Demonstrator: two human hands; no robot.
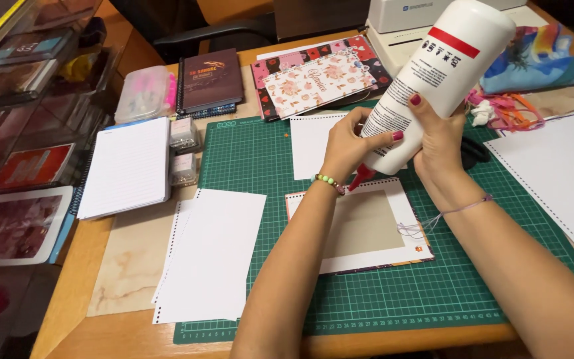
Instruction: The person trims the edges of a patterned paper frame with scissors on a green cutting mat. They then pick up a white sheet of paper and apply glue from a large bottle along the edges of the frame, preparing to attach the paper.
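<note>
A large white glue bottle [443, 73] with a red band and a red nozzle is tipped upside down, nozzle toward the top left corner of a grey board framed in white paper [360, 226] on the green cutting mat [393, 299]. My left hand [350, 146] wraps the bottle's lower end near the nozzle. My right hand [440, 143] holds the bottle's body from the right side. Both hands are above the board's upper edge.
A stack of white punched sheets [207, 252] lies at the mat's left. A lined spiral notebook [127, 166], a dark notebook [208, 80], patterned floral papers [317, 80], a white machine [406, 26], ribbons [506, 110] and a large white sheet [559, 173] surround the mat.
</note>
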